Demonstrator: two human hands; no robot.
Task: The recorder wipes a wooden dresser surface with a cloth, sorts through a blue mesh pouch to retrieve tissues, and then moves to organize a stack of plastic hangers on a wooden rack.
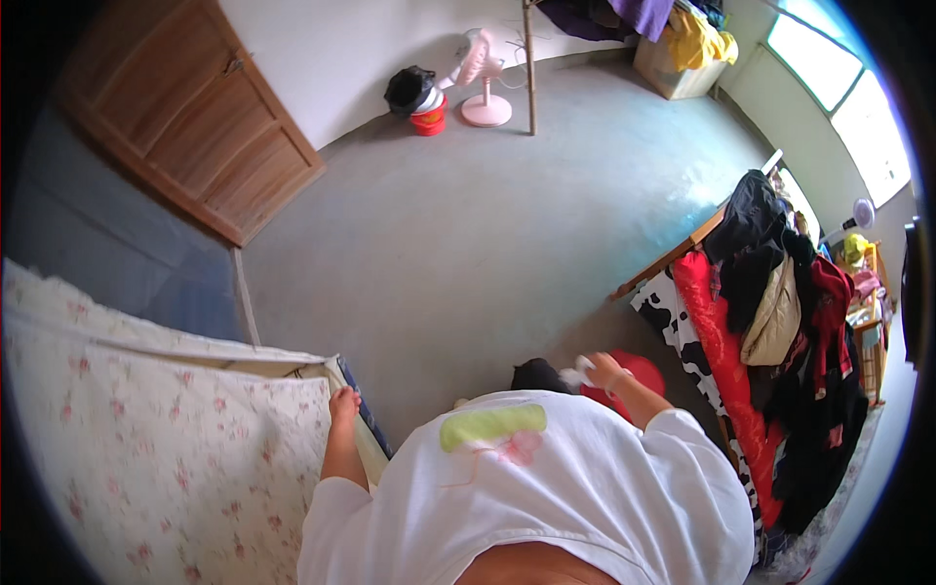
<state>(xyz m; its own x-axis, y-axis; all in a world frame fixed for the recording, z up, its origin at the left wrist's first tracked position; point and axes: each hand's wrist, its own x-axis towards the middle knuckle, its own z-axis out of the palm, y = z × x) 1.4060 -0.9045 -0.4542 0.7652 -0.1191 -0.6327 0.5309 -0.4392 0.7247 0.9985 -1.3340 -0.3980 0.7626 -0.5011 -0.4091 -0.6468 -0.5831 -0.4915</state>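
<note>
My right hand (604, 371) is shut on a small white item (583, 370), which looks soft, like a cloth or tissue. Just beyond and below that hand lies a round red object (640, 367), partly hidden by my forearm and shirt. A black thing (537, 376) shows past the front of my white shirt, too covered to name. On the left, my left hand (345, 404) has its fingers curled, close to the edge of a flower-patterned fabric cover (219, 409); whether it grips anything is not clear.
A bed (669, 259) heaped with clothes (775, 292) stands at right. Ahead are a pink fan (486, 110), a red bucket (430, 117) with a black bag, and a thin pole (532, 88). A wooden door (197, 110) is at upper left, a box (676, 77) at upper right.
</note>
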